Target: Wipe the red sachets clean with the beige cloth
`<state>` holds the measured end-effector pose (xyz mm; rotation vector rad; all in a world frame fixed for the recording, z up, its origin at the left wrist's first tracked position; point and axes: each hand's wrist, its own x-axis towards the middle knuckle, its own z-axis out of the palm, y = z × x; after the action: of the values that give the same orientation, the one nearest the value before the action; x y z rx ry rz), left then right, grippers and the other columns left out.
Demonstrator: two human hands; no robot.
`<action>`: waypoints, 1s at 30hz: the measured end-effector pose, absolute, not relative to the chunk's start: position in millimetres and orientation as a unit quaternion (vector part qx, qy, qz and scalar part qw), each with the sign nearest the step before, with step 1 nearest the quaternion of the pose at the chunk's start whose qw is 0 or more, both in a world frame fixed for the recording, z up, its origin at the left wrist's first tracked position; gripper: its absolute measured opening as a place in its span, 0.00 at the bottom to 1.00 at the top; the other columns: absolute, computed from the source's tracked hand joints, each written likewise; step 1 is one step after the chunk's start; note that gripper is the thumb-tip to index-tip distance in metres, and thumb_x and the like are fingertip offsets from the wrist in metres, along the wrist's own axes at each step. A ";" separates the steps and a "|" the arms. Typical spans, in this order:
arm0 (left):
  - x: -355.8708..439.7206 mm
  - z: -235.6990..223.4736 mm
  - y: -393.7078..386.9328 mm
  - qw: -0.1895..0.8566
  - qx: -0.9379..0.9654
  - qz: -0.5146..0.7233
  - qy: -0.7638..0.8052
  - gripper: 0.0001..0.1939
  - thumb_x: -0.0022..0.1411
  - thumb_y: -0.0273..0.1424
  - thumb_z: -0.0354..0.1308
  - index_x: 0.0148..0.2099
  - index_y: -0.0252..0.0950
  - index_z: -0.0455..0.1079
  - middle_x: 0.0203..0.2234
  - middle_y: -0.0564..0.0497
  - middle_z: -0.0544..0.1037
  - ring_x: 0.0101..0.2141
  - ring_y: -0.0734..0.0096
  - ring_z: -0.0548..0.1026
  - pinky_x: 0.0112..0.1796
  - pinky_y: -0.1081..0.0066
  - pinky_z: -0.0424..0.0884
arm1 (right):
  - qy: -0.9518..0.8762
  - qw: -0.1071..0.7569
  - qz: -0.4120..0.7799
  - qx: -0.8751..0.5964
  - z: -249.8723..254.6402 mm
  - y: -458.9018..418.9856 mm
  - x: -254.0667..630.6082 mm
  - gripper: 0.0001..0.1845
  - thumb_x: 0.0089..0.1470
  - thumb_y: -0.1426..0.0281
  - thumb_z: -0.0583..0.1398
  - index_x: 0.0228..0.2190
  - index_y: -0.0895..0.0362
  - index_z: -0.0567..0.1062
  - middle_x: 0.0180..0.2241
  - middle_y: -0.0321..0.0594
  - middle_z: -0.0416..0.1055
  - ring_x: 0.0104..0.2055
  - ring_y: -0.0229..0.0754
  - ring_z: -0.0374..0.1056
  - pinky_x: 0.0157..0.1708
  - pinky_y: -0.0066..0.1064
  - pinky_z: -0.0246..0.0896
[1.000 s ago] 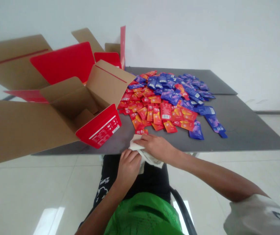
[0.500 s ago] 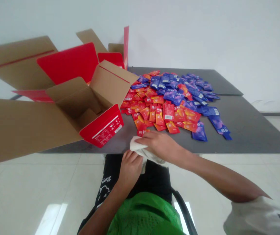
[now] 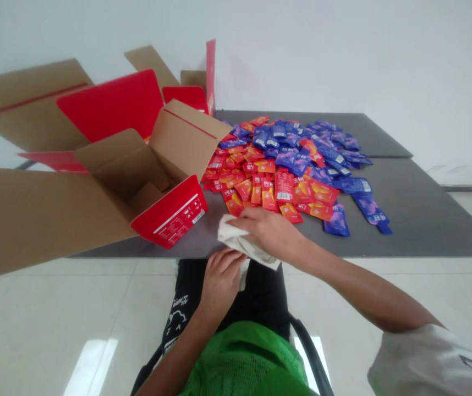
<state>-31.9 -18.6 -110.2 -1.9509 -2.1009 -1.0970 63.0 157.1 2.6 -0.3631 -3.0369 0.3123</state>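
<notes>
the pale cloth lay at lower centre over the table's near edge, its long axis slanting from upper left to lower right. the right hand's fingers clenched it; the left hand's curled beside it, grip unclear, between box and packets.

Off-white cloth, crumpled, at table's near edge

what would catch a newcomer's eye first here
Likely the heap of red-orange packets and blue-purple packets spread across the middle of the grey table. Next, the open red and brown cardboard box at the left, its flaps splayed wide. At the near edge, both hands hold a whitish cloth.
</notes>
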 end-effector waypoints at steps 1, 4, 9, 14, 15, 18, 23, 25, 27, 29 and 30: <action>-31.5 -110.4 -19.2 0.035 -0.632 -0.348 -0.692 0.11 0.70 0.23 0.54 0.45 0.36 0.78 0.40 0.46 0.82 0.47 0.58 0.77 0.51 0.56 0.71 | -0.989 0.021 0.112 -0.097 -1.6 149.6 68.0 0.18 0.70 0.68 0.56 0.59 0.47 0.74 0.47 0.43 0.73 0.45 0.42 0.72 0.36 0.28 0.62; -31.8 -112.1 -20.3 0.034 -0.631 -0.343 -0.695 0.11 0.70 0.23 0.54 0.44 0.36 0.78 0.40 0.46 0.82 0.47 0.57 0.76 0.52 0.55 0.71 | -0.987 -0.012 0.136 -0.087 -19.1 147.5 66.9 0.17 0.70 0.68 0.56 0.57 0.48 0.75 0.47 0.43 0.73 0.46 0.42 0.72 0.37 0.27 0.63; -33.5 -114.0 -19.1 0.025 -0.643 -0.370 -0.671 0.19 0.70 0.20 0.53 0.59 0.38 0.73 0.53 0.47 0.80 0.58 0.59 0.72 0.57 0.55 0.69 | -0.983 -0.012 0.078 -0.163 -21.3 189.8 31.5 0.20 0.71 0.68 0.54 0.60 0.49 0.73 0.50 0.46 0.72 0.48 0.47 0.72 0.37 0.30 0.64; -31.2 -114.6 -19.1 0.040 -0.642 -0.377 -0.667 0.18 0.70 0.20 0.54 0.58 0.38 0.73 0.53 0.46 0.80 0.58 0.58 0.73 0.57 0.54 0.71 | -0.984 0.026 0.053 -0.167 7.7 181.0 39.1 0.21 0.71 0.69 0.52 0.62 0.49 0.71 0.50 0.47 0.72 0.47 0.46 0.72 0.39 0.31 0.64; -30.3 -115.2 -19.6 0.042 -0.641 -0.376 -0.668 0.17 0.70 0.21 0.54 0.57 0.37 0.73 0.52 0.46 0.80 0.57 0.57 0.73 0.57 0.54 0.71 | -0.986 0.034 0.065 -0.151 9.2 171.6 47.0 0.21 0.71 0.69 0.53 0.62 0.48 0.71 0.50 0.46 0.72 0.47 0.45 0.71 0.39 0.30 0.64; -27.7 -118.1 -21.6 0.040 -0.631 -0.361 -0.685 0.12 0.70 0.21 0.54 0.49 0.37 0.76 0.44 0.44 0.80 0.51 0.55 0.75 0.55 0.51 0.72 | -0.991 0.004 0.098 -0.092 -1.6 147.7 67.1 0.19 0.70 0.71 0.56 0.59 0.49 0.73 0.48 0.44 0.73 0.47 0.44 0.71 0.38 0.29 0.64; -27.4 -122.1 -23.0 0.050 -0.639 -0.371 -0.672 0.17 0.70 0.20 0.53 0.57 0.37 0.72 0.54 0.42 0.76 0.58 0.55 0.72 0.60 0.47 0.69 | -0.989 -0.024 0.103 -0.107 -30.7 163.1 53.5 0.19 0.70 0.70 0.55 0.59 0.50 0.73 0.50 0.45 0.72 0.49 0.45 0.72 0.39 0.29 0.65; -28.3 -121.6 -22.6 0.056 -0.641 -0.377 -0.667 0.21 0.70 0.19 0.52 0.61 0.39 0.70 0.55 0.42 0.75 0.59 0.56 0.71 0.60 0.47 0.69 | -0.988 -0.019 0.076 -0.130 -30.0 181.9 37.2 0.20 0.71 0.70 0.53 0.60 0.50 0.72 0.50 0.46 0.72 0.49 0.47 0.72 0.39 0.30 0.65; -28.8 -119.8 -22.4 0.060 -0.638 -0.377 -0.669 0.21 0.70 0.19 0.52 0.61 0.40 0.70 0.54 0.43 0.76 0.58 0.57 0.71 0.60 0.47 0.70 | -0.986 -0.024 0.051 -0.157 -21.1 195.7 25.3 0.21 0.71 0.70 0.52 0.61 0.51 0.72 0.51 0.48 0.72 0.49 0.48 0.72 0.38 0.31 0.65; -28.3 -117.5 -22.6 0.054 -0.635 -0.374 -0.674 0.20 0.70 0.20 0.53 0.61 0.40 0.71 0.53 0.43 0.76 0.57 0.57 0.72 0.58 0.49 0.72 | -0.984 -0.017 0.035 -0.177 -8.0 197.5 24.0 0.21 0.71 0.71 0.51 0.61 0.52 0.71 0.50 0.49 0.72 0.49 0.49 0.72 0.38 0.32 0.65; -27.6 -116.5 -23.0 0.050 -0.633 -0.373 -0.677 0.20 0.70 0.21 0.53 0.61 0.40 0.71 0.53 0.43 0.77 0.56 0.58 0.72 0.58 0.51 0.72 | -0.984 -0.005 0.035 -0.176 -1.7 193.2 28.0 0.21 0.71 0.70 0.51 0.61 0.51 0.71 0.49 0.48 0.72 0.48 0.48 0.72 0.38 0.32 0.65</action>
<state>-27.6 -23.0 -116.5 -1.9262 -2.0604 -1.1361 28.0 193.2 -1.7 -0.5553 -3.1009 0.1102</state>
